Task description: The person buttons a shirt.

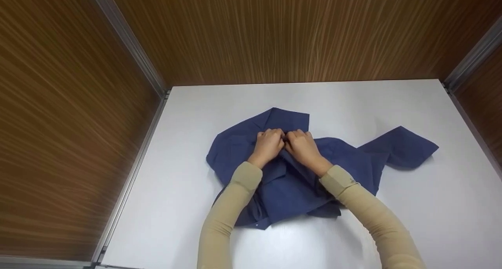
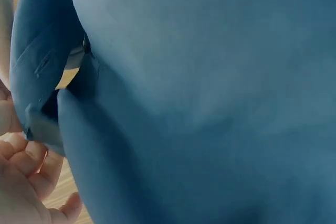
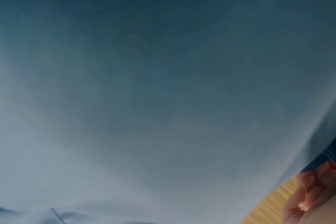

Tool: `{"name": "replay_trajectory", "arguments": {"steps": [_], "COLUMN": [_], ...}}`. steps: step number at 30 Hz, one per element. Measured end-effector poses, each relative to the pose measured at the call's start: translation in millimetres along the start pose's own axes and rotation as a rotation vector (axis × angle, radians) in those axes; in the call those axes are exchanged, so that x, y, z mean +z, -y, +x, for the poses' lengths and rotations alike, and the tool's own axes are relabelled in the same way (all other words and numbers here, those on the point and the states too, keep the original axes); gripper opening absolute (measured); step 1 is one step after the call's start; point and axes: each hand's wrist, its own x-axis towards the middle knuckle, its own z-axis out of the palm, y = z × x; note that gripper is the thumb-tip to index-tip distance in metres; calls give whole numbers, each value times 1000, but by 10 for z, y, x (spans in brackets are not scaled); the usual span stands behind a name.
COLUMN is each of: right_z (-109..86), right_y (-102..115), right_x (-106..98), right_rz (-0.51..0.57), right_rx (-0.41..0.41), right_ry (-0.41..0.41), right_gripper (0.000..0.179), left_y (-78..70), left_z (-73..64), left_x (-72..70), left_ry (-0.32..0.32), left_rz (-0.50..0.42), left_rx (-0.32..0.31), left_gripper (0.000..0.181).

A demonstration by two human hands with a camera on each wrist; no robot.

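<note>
A navy button-up shirt (image 1: 298, 196) lies crumpled on the white table, one sleeve (image 1: 410, 147) stretched out to the right. Near its middle, my left hand (image 1: 268, 146) grips a fold of the cloth. My right hand (image 1: 304, 147) grips the shirt right beside it, the fingertips of both close together. In the left wrist view, fingers (image 2: 44, 174) hold the edge of a strip with a buttonhole (image 2: 42, 64), and raised cloth fills most of the picture. Cloth also covers most of the right wrist view, with curled fingers (image 3: 315, 187) at the lower right corner.
The white table (image 1: 157, 206) extends around the shirt on all sides. Wood-grain panels stand at the back (image 1: 274, 33) and the left (image 1: 70, 124), with another at the right edge. Metal rails (image 1: 129, 45) run along their joints.
</note>
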Motion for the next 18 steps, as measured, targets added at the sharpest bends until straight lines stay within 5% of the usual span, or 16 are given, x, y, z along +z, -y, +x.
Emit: {"name": "replay_trajectory", "arguments": {"steps": [8,18], "right_z": [-17,-37], "right_y": [-16,-11], "right_x": [28,81], "right_rz": [0,76], "right_rx": [-34,16], "right_ry": [6,5], "right_gripper": [9,9], "left_y": [62,157], "left_z": [-3,36], "left_x": [31,-2], "left_ry": [52,188], "left_rz": [30,-259], "left_rx": [7,-69], "left_gripper": [12,13]}}
